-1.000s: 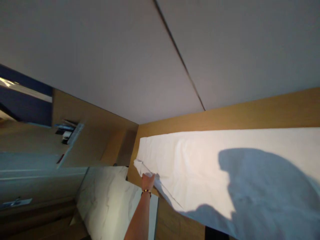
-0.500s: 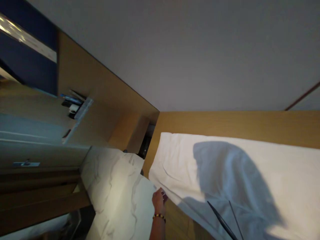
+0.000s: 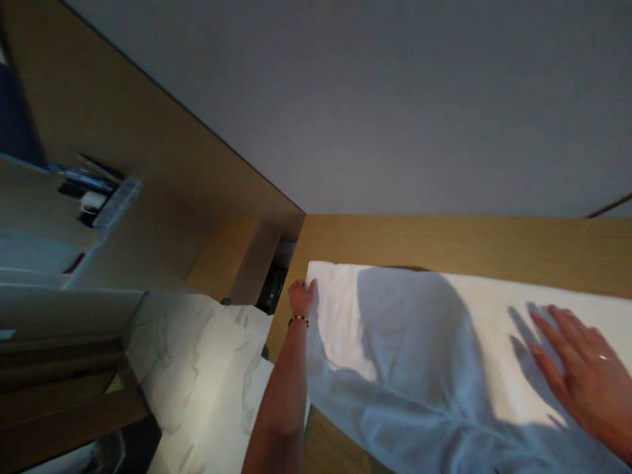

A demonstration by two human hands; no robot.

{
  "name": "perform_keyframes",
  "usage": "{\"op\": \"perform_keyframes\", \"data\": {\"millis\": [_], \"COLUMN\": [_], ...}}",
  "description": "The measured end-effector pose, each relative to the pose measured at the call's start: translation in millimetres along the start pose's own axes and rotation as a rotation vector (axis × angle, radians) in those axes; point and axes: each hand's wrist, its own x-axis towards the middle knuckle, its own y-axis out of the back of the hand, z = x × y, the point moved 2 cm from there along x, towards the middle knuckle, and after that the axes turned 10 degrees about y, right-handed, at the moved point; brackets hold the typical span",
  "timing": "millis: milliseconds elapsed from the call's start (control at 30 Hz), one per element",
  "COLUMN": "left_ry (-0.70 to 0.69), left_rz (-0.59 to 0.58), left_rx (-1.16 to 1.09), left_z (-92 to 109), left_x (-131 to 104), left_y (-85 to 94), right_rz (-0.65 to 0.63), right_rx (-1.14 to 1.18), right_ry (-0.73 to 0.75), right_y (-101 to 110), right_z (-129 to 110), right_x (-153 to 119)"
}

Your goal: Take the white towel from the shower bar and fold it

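Bedroom w/ light wood panelling and a grey wall filling the whole top of the frame, camera tilted hard so everything leans. White sheet spreads from center to the right edge, laid over the bed against the wood headboard.

What's diff from a sec ago: left hand was pinching a loose fold of the sheet down by the lower edge, now it's up at the top-left corner of the fabric, right where sheet meets headboard. Fingers curled onto the corner, looks like it's gripping it but tbh can't tell for sure, too small and shadowed. Right hand wasn't in frame before, now it's flat on the sheet at right, fingers spread, palm down, not grasping anything. Imo that reads as the corner getting pulled into place while the other hand pins the cloth.

Edges: sheet's lower edge runs diagonally to the bottom, wood bed frame showing under it. Left of the arm there's a marble-look top, near the sheet corner, so not much room that side. A shelf w/ small items sits upper left, well apart. Big shadow across the sheet middle.
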Motion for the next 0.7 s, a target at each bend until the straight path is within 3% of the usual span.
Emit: {"op": "perform_keyframes", "data": {"millis": [100,233,400,533,633,700], "left_ry": [-0.013,-0.070,-0.102,-0.046,0.113,0.217], "left_rz": [0.063,0.079,0.049,0.039,-0.034,-0.137], "left_rx": [0.031,0.061,0.071,0.062,0.071,0.070], "left_z": [29,45,50,27,-11,-35], "left_x": [17,33,54,34,-9,-40], "left_y": [-16.8,-28.7,-17.6,17.2,37.3,37.1], "right_rz": [-0.010,-0.056,-0.100,-0.094,-0.091,-0.093], "right_rx": [-0.034,-0.106,-0.142,-0.141,-0.127,-0.099], "right_ry": [0.024,-0.082,-0.157,-0.149,-0.148,-0.140], "right_y": [-25,-43,-43,-47,-51,-52], "right_z": [1,4,6,10,18,22], "right_x": [20,31,27,23,21,22]}}
